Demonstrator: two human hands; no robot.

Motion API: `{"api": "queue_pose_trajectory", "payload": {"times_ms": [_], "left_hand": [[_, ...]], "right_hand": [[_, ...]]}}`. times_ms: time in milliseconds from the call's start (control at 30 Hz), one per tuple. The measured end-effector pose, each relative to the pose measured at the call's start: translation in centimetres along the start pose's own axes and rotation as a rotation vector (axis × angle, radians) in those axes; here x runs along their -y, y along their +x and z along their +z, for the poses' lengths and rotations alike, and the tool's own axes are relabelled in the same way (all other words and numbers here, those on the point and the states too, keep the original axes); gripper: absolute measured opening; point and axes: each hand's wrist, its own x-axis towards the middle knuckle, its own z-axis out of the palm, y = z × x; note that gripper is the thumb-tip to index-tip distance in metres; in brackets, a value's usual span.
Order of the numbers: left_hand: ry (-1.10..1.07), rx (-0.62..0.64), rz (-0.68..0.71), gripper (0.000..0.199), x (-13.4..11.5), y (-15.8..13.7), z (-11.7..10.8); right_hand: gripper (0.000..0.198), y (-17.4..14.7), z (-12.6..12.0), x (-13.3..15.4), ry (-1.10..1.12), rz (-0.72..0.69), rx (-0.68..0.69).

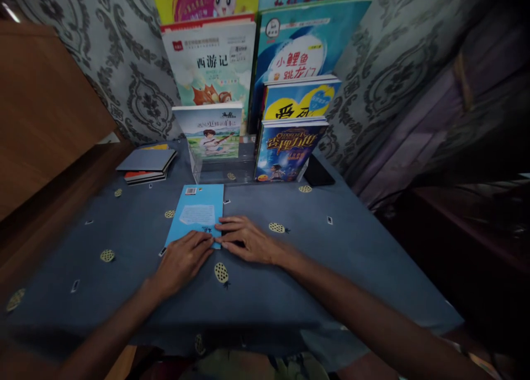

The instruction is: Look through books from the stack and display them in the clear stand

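A light blue book (197, 213) lies on the table with a barcode at its top left and a pale text panel in the middle. Across its lower edge rests my left hand (184, 260), fingers lying over the cover near the bottom right corner. My right hand (249, 240) comes in from the right, its fingers stretched out and apart, with the tips touching the book's right edge. The two hands' fingertips nearly meet at that corner. Neither hand is wrapped around the book, which appears to lie flat.
Behind the book stands a clear display rack (244, 171) holding several upright books, including a dark blue one (285, 152) at the front right. A small stack of books (147, 162) lies at the left. A flat black object (318, 173) lies right of the rack. Patterned curtain hangs behind.
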Motion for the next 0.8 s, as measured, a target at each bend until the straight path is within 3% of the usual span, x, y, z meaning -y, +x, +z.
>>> {"api": "queue_pose_trajectory", "payload": {"times_ms": [133,267,367,567,800], "left_hand": [[-0.003,0.035,-0.009,0.036,-0.1,-1.2,-0.2],[-0.005,0.212,-0.018,0.058,0.7,-3.2,-0.8],[0.025,0.298,-0.088,0.066,2.8,-4.8,-1.1],[0.074,0.287,-0.239,0.073,6.9,-6.4,-1.2],[0.035,0.297,-0.337,0.063,7.3,-5.1,-1.0]], "right_hand": [[0.033,-0.4,-0.3,0.7,-0.044,0.004,0.065],[0.035,-0.4,-0.4,1.0,-0.053,0.012,0.079],[0.033,-0.4,-0.5,1.2,-0.046,0.024,0.084],[0.036,-0.2,-0.4,1.6,-0.059,0.088,0.131],[0.057,4.0,-0.2,-0.9,-0.216,0.246,0.183]]}}
